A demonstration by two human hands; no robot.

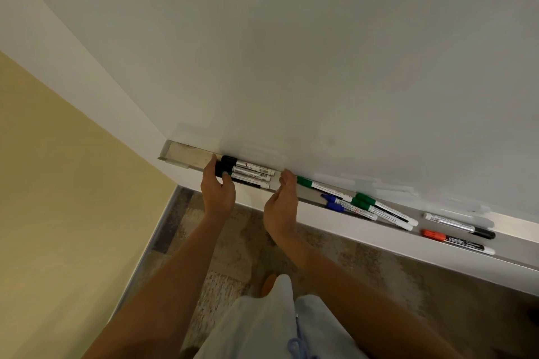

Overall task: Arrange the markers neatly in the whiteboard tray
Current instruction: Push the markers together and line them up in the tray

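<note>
Markers lying lengthwise in the whiteboard tray [186,154], bracketed by two bare hands.

Left hand [218,189] curled loosely against the black caps of a three-marker bundle [248,173] — grip touching, not clenched; right hand [281,204] flat, released, at the bundle's white ends. Caps pointing left, long axes along the tray. Farther right: green marker [323,188], blue and green cluster [370,208], black-capped marker [459,224] pointing right. Only "camlin" legible, on the red-capped marker [459,242]; other labels too small. Tray's right end cut off.
</note>
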